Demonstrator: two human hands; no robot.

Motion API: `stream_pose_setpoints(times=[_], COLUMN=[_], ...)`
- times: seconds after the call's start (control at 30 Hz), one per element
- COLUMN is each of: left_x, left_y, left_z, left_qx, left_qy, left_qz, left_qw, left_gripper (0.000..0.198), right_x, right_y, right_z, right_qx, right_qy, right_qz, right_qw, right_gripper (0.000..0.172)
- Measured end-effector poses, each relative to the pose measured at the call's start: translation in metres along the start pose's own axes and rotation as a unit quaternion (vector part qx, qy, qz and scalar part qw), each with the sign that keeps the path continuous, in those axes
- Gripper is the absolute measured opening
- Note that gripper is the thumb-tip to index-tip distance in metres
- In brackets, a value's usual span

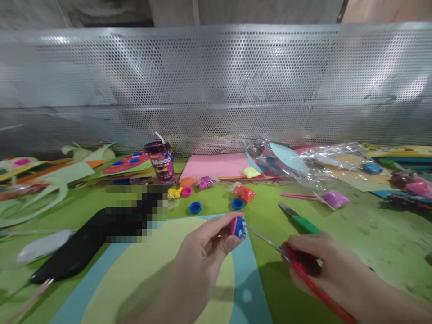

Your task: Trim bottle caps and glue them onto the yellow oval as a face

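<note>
Left hand first: I have its thumb and fingers pinching the small blue-and-pink piece by its pink side, blue face turned right, held up near the far right corner of the blue sheet. Over on my right hand, the fingers are wrapped around the handles of the red scissors, blades slanting up and left, tip right at the piece's blue edge; whether it touches, I can't tell from here. Under my left wrist lies the pale yellow-green disc, its curve leaving a blue margin on the sheet. The sheet's right edge runs down between my hands, and past it a wedge of green worktop gives me room below the blades. Tighter beyond my right knuckles: the green-handled knife lies there, blade pointing away to the left. Straight ahead, two blue rings sit just past the sheet's far edge, a red packet near the right-hand one. Farther out, pink paper and a purple cup line the back, and the perforated metal panel walls off that side. Widest stretch: worktop to my right.
</note>
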State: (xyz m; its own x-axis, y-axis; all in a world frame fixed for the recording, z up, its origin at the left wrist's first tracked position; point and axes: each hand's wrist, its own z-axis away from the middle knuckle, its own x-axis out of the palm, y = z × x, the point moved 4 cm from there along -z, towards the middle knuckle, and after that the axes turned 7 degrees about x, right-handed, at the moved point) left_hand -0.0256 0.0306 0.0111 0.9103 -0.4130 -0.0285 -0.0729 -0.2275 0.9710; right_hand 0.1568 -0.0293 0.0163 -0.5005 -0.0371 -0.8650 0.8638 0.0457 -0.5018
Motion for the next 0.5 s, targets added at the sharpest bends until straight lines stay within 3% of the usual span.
stream_pose_setpoints(times=[0.1,0.23,0.4,0.5], left_x=[0.003,0.009,0.012,0.012], left_y=[-0.002,-0.002,0.004,0.001], left_z=[0.000,0.001,0.004,0.005], left_qx=[-0.019,-0.064,-0.088,-0.087], left_qy=[-0.010,-0.004,0.037,0.037], left_qz=[0.066,0.143,0.161,0.170], left_qw=[0.998,0.988,0.982,0.981], left_gripper=[0.029,0.025,0.027,0.029], right_x=[0.004,0.006,0.011,0.006], right_y=[0.002,0.003,0.003,0.001], right_z=[0.000,-0.001,-0.004,-0.002], right_qx=[0.039,0.057,0.042,0.011], right_qy=[-0.037,-0.035,0.011,0.086], right_qz=[-0.057,-0.081,-0.074,-0.065], right_qw=[0.997,0.994,0.996,0.994], right_gripper=[0.017,0.017,0.019,0.023])
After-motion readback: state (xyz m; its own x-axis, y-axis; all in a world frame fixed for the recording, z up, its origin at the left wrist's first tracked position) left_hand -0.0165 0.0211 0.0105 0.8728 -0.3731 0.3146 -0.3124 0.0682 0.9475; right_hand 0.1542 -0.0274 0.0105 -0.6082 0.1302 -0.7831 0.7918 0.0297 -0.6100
